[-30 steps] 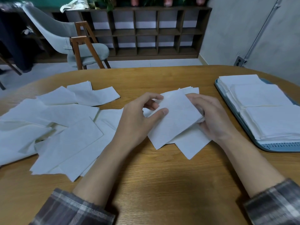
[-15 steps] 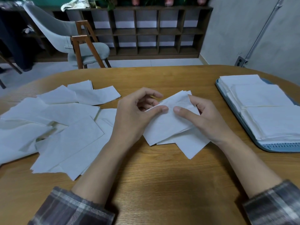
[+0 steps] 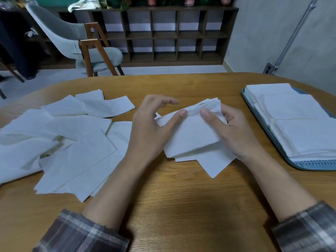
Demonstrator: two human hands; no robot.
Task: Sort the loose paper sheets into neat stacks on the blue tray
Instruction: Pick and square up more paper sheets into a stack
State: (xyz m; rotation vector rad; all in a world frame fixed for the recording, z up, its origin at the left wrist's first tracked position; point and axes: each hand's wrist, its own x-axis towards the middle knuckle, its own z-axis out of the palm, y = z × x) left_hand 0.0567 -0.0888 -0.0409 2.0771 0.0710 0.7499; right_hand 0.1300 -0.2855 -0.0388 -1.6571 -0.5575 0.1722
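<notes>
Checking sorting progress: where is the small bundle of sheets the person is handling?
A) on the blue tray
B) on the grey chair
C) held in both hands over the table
C: the left hand and right hand both grip the bundle, apart from the blue tray.

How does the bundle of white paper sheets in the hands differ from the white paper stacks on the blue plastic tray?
The bundle of white paper sheets is pinched by the left hand and right hand; the white paper stacks lie untouched on the blue plastic tray. The bundle's sheets are skewed, corners fanning out; the stacks have aligned edges. The bundle looks thinner than the stacks. Both are plain white paper.
</notes>
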